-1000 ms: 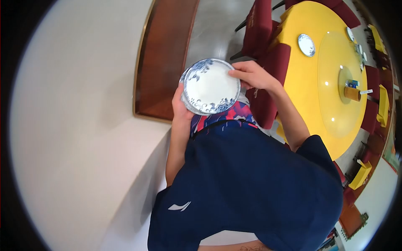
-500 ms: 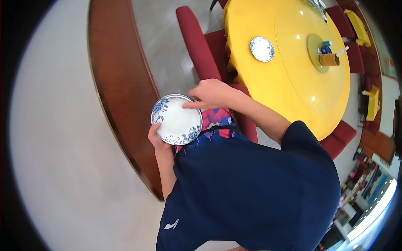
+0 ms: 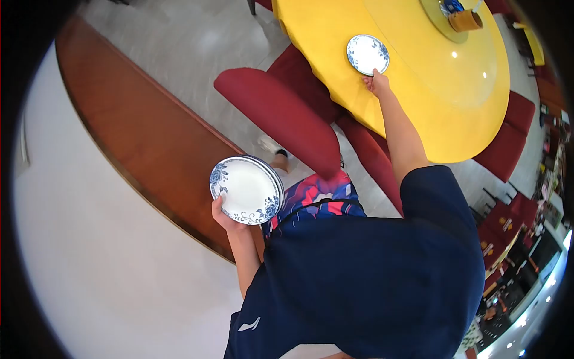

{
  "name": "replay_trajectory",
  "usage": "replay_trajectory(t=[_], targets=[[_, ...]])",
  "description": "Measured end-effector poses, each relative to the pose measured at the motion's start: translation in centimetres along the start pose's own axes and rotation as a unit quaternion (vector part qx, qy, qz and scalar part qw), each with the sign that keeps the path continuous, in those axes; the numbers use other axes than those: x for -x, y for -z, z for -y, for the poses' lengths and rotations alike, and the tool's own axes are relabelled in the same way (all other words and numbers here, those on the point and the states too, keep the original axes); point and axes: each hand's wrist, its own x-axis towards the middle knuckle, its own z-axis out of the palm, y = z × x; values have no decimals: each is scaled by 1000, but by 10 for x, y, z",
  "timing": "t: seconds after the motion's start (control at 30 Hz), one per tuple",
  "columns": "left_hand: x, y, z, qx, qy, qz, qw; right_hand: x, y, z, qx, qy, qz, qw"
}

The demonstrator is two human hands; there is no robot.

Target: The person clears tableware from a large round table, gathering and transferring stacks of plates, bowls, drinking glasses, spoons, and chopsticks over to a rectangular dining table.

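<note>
The person's hands are well apart: the left hand is clamped on a stack of blue-and-white plates, thumb over the rim, held near the waist. Across from it, the right hand touches the near rim of a plate at the yellow table; from here I can't tell whether it grips. A red chair stands beside the table.

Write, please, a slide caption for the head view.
Left hand holding stacked plates, right hand touching another plate at the yellow table.
</note>
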Motion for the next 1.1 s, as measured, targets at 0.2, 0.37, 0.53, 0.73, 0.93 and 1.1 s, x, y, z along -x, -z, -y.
replay_trajectory(t=[0.2,0.37,0.53,0.73,0.93,1.1], targets=[[-15,7,-1,-37,-23,53,998,62,26,29,38,231,-15,972],[-12,29,-9,-9,-41,156,987,204,7,17,129,347,71,926],[-33,37,-12,12,-20,233,972,368,-39,-7,190,353,156,903],[-38,43,-14,4,6,270,963,442,-88,-58,226,360,300,854],[-16,19,-3,-30,-41,212,976,452,-94,-68,263,425,332,800],[-17,0,-7,-82,-63,257,961,458,-88,-57,314,494,316,747]])
